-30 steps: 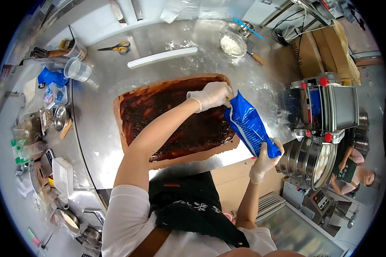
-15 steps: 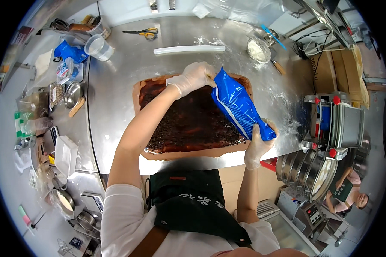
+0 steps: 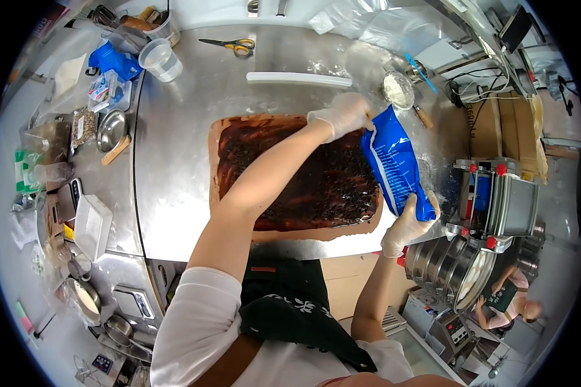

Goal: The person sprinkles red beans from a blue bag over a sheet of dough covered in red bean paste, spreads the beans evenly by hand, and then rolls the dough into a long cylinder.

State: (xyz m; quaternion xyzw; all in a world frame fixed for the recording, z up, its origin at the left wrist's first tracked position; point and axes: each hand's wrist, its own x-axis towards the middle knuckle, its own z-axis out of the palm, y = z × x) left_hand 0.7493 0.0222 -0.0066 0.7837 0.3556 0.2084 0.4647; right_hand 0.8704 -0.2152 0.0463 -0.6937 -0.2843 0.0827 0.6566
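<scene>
A blue plastic bag (image 3: 397, 161) is stretched between my two gloved hands, over the right edge of a rolled-out brown dough sheet. My left hand (image 3: 343, 117) grips the bag's upper corner, its fingers pinched. Lower down, my right hand (image 3: 412, 226) is closed round the bag's bottom end. Dark, glossy filling with dark crumbs (image 3: 303, 174) covers most of the brown dough sheet (image 3: 271, 237), whose bare border shows along the edges. My left forearm crosses above the sheet and hides part of it.
The steel table (image 3: 174, 168) bears a white strip (image 3: 299, 79), scissors (image 3: 239, 46), a clear cup (image 3: 161, 61) and a sieve of white powder (image 3: 398, 89). A dough sheeter (image 3: 513, 200) stands at right, with stacked steel rings (image 3: 448, 267) below. Another person (image 3: 507, 300) is at far right.
Both hands and the blue bag have moved right, from above the filling to the sheet's right edge. The bag hangs more upright. The whole view has shifted slightly.
</scene>
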